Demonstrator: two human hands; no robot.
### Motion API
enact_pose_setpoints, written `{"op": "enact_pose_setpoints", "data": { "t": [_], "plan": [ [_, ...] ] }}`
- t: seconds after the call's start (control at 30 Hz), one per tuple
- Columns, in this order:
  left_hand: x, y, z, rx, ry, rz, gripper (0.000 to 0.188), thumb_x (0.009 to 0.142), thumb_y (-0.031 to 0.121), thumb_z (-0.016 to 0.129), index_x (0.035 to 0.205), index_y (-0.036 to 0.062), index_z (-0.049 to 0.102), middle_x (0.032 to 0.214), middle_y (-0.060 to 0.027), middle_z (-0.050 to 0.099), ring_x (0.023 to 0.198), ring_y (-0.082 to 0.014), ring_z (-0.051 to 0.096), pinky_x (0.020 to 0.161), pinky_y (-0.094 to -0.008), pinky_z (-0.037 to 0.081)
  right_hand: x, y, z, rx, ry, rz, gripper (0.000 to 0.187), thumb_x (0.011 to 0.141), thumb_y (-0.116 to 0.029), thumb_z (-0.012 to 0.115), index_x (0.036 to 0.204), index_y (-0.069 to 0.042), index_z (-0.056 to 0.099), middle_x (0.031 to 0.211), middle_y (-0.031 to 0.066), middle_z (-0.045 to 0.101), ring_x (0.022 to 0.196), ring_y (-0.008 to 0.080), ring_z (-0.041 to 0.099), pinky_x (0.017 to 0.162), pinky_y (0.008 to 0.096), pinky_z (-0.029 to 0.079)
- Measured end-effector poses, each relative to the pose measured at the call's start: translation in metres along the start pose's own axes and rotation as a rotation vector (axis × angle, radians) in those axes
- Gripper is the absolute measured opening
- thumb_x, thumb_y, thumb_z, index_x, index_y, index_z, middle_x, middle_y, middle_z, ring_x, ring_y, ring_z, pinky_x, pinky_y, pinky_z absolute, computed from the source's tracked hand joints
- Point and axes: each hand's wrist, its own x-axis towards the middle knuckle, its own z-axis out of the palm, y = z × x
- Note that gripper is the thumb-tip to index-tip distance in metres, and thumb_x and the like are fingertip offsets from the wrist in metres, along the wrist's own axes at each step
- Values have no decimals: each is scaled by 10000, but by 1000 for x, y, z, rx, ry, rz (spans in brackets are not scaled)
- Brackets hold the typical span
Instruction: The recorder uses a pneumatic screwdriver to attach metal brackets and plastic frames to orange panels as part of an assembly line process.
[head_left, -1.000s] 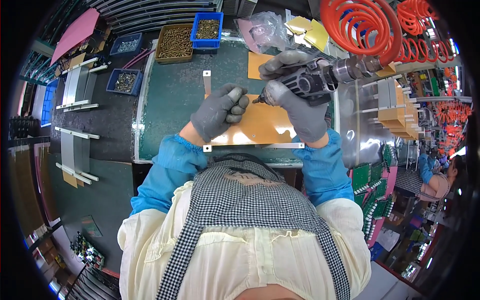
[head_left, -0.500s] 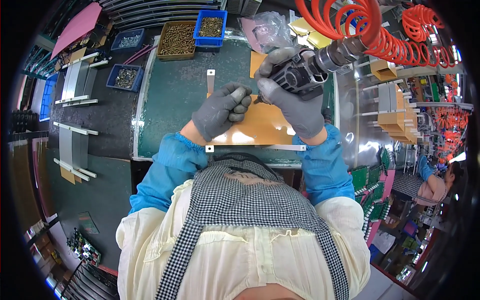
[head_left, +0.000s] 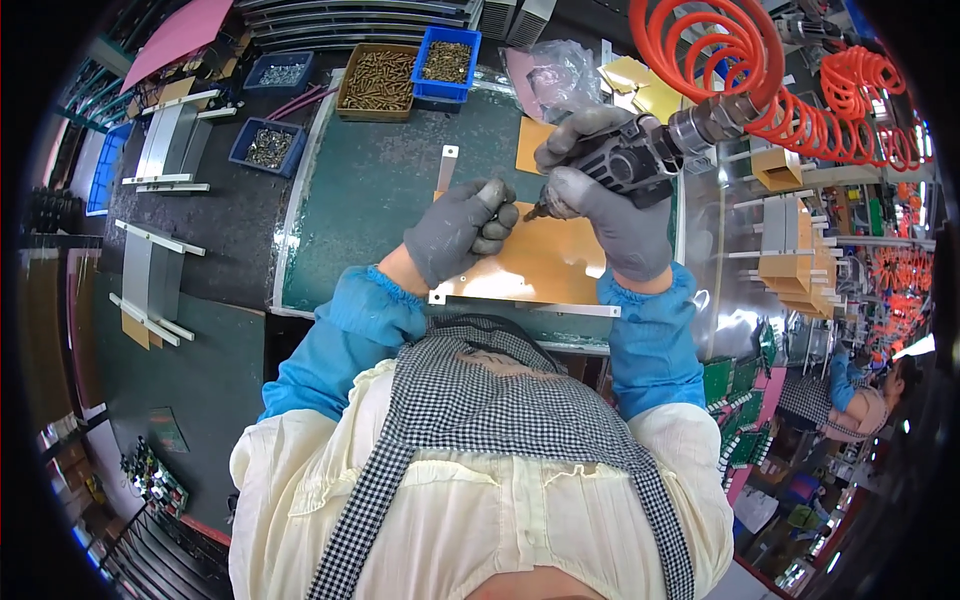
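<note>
My right hand (head_left: 628, 232), in a grey glove, grips a black and silver air screwdriver (head_left: 632, 158). The tool's bit points down and left, close to my left hand. My left hand (head_left: 460, 232), gloved too, is closed with its fingers curled and thumb pressed against them; what they hold, if anything, is hidden. Both hands are over a shiny tan panel (head_left: 545, 262) on the green work surface. A white strip with a hole (head_left: 447, 168) sticks out past the panel's far left side. Another white strip (head_left: 560, 308) runs along the panel's near edge.
Beyond the panel stand a box of brass-coloured screws (head_left: 378, 82) and a blue bin (head_left: 446, 62). Left are two blue bins (head_left: 268, 148) of small hardware and grey metal parts (head_left: 150, 272). A red coiled hose (head_left: 740, 60) joins the tool. At far right another person (head_left: 858, 402) works.
The whole view has shifted a little, so bench and hands appear farther right and slightly turned. Both hands keep nearly the same pose, the right one still on the screwdriver.
</note>
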Motion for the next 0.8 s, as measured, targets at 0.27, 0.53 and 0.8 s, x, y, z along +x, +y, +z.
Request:
{"op": "enact_pose_setpoints", "data": {
  "t": [0.27,0.53,0.8],
  "plan": [
    [-1,2,3,-28,27,-1,332,1009,397,485,1009,65,483,745,11,433,596,-51,355,483,-171,308,12,1,-17,-115,-417,-115,405,745,97,645,1122,-16,551,993,131,628,950,224,653,787,364,561],
    [3,0,-1,-32,48,-8,358,983,414,530,1026,62,478,767,15,437,598,-40,342,474,-156,303,6,-5,-12,88,-220,-167,447,750,112,660,1156,-34,540,994,112,622,953,237,638,822,376,557],
    [1,3,6,17,65,11,399,989,461,490,979,62,483,750,10,442,568,-38,337,461,-167,296,14,-18,-12,198,-41,-367,468,768,55,623,1207,-86,546,1040,108,624,1010,283,634,850,440,558]
  ]
}}
